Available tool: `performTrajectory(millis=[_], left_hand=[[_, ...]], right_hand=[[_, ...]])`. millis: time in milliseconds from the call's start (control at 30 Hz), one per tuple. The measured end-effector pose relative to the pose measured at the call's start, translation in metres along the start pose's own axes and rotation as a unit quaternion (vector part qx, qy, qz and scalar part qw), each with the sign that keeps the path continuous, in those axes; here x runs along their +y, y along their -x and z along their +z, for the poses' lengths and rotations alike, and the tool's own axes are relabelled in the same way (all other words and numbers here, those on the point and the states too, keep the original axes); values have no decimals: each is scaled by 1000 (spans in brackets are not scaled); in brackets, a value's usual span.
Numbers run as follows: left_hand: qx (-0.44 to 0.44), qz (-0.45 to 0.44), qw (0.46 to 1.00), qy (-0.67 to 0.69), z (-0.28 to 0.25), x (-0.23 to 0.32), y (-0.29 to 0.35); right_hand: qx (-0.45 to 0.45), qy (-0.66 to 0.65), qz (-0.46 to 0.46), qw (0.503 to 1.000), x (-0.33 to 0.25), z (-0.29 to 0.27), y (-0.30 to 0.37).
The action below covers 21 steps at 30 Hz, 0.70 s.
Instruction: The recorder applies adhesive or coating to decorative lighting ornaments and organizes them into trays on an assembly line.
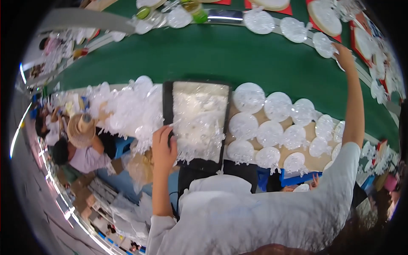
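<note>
My left hand (165,144) is at the left edge of a black-rimmed tray (167,102), fingers bent over the rim and thumb set apart. In the tray lies a pile of clear plastic wrap (199,114) over something whitish, whose kind I cannot make out. Far across the green conveyor belt (191,55), my right arm is stretched out to the right. My right hand (343,55) has its fingers closed at the right edge of a white round disc in clear plastic (324,44) on the far rail. The fingertips are partly hidden there.
Several wrapped white discs (268,133) lie in rows on a brown board to the tray's right. A heap of wrapped pieces (131,108) is at its left. More discs (259,21) line the far rail. Other people sit at left, one wearing a straw hat (80,131).
</note>
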State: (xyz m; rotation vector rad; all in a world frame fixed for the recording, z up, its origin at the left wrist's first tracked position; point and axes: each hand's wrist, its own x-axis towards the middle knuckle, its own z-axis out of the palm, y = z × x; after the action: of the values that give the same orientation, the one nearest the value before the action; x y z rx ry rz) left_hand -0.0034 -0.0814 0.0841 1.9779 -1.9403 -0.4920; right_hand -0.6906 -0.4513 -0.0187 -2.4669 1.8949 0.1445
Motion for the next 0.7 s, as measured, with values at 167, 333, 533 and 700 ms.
performTrajectory(millis=[167,333,533,700], left_hand=[[-11,6,1000,26,8,-3,-4],[-64,84,993,43,25,-5,-35],[-119,64,990,-29,45,-40,-62],[-125,-4,981,151,49,-39,-86]], right_hand=[[127,-30,7,991,-106,-60,35],[18,-342,-96,935,-362,-127,128],[-181,-255,-46,949,-526,-79,227],[-84,-246,25,965,-550,-23,251]])
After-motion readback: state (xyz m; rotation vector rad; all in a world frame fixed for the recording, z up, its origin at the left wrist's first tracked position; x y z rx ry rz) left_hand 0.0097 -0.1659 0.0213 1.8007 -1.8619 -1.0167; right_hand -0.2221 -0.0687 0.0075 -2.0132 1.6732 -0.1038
